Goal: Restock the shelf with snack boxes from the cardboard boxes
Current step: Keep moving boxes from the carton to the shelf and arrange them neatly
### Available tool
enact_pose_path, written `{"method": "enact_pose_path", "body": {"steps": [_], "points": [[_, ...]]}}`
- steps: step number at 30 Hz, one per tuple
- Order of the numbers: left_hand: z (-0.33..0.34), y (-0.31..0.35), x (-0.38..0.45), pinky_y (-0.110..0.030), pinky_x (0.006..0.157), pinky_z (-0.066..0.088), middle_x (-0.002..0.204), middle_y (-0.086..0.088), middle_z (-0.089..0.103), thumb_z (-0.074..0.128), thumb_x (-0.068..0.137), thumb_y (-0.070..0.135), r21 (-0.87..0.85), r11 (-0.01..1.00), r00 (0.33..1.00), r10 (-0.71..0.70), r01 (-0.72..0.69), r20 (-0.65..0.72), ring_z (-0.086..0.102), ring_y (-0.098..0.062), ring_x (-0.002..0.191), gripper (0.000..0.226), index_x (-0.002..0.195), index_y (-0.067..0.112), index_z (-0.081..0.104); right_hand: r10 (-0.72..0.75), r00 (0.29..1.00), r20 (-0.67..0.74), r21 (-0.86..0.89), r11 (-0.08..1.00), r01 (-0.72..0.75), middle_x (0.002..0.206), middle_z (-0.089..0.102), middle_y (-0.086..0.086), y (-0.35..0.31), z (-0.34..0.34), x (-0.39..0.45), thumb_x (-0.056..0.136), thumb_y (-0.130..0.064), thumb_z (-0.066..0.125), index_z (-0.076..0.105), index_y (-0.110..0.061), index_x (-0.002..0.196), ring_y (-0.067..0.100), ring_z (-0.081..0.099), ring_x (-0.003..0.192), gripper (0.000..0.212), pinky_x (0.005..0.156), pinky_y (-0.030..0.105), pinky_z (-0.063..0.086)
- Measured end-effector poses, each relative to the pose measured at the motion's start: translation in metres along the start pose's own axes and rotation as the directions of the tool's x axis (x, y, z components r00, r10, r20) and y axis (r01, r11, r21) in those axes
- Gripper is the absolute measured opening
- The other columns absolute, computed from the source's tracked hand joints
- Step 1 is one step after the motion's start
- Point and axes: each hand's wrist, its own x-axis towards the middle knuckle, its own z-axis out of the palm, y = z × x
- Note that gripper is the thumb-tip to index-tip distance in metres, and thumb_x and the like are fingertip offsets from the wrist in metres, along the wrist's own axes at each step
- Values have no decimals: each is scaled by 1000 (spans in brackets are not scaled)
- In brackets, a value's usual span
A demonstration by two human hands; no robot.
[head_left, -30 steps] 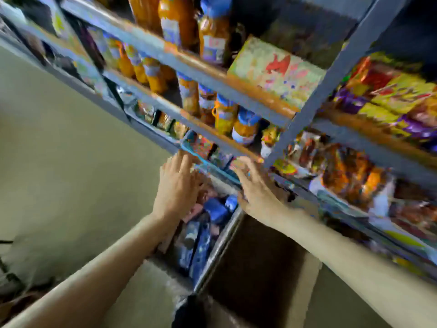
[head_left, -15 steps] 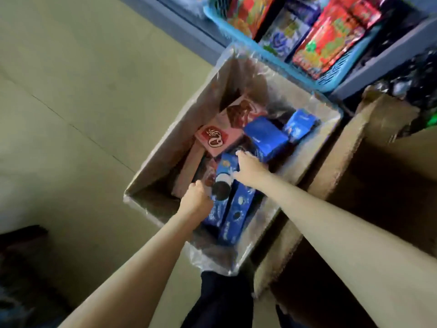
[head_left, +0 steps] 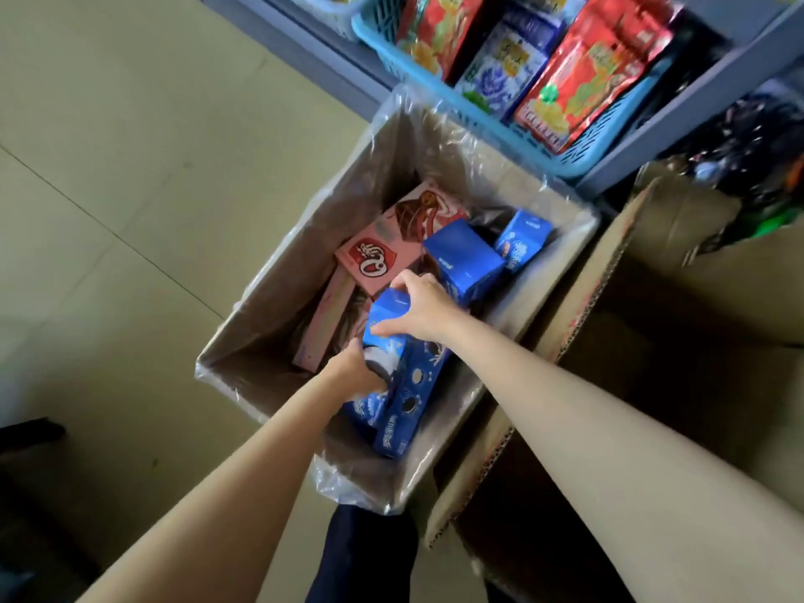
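Observation:
A plastic-lined cardboard box point(head_left: 278, 298) stands on the floor below the shelf. Inside lie pink snack boxes point(head_left: 378, 254) and several blue cookie boxes point(head_left: 463, 258). My right hand point(head_left: 417, 306) grips the top end of a long blue cookie box point(head_left: 400, 337) that is tilted up out of the pile. My left hand point(head_left: 356, 367) holds the same box lower down, at its left side. A second long blue box point(head_left: 404, 420) lies beside it.
A blue plastic basket point(head_left: 578, 154) with red and blue snack bags sits on the grey bottom shelf point(head_left: 678, 124) just behind the box. A second, open cardboard box point(head_left: 578, 280) stands to the right. Tiled floor lies to the left.
A second ago both hands were up at the shelf. They dropped into the box, took hold of a long blue cookie box, and have raised its upper end.

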Motion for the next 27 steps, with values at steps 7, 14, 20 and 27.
{"method": "enact_pose_path", "body": {"steps": [7, 14, 20, 27], "points": [[-78, 120, -162, -14, 64, 44, 92, -7, 52, 74, 44, 12, -357, 892, 939, 330, -277, 94, 49, -12, 75, 56, 95, 10, 52, -91, 995, 35, -27, 995, 92, 136, 50, 4, -75, -193, -149, 74, -38, 77, 48, -8, 133, 16, 50, 120, 72, 93, 26, 43], [-160, 283, -379, -23, 79, 53, 91, 1, 69, 80, 62, 3, -408, 756, 720, 637, -512, 276, 65, -10, 84, 50, 104, 11, 54, -177, 984, -20, 35, 983, 178, 110, 59, -5, -176, -412, -369, 72, -38, 76, 55, -10, 121, 7, 60, 99, 59, 89, 32, 53], [-225, 386, -559, -17, 65, 52, 95, 4, 69, 85, 59, 22, -320, 576, 530, 817, -752, 227, 68, -4, 81, 64, 116, 15, 57, -359, 841, -404, 374, 775, 510, 72, 70, -8, -244, -500, -543, 92, -21, 52, 59, -19, 89, 4, 63, 65, 7, 64, 17, 46], [-260, 453, -731, -18, 72, 52, 106, -6, 63, 76, 56, 30, -51, 368, 346, 907, -928, 242, 62, -14, 92, 79, 126, 5, 50, -382, 564, -733, 215, 655, 724, 68, 69, -9, -290, -526, -703, 87, -16, 63, 58, -22, 82, 6, 64, 62, 9, 60, 21, 52]]}}
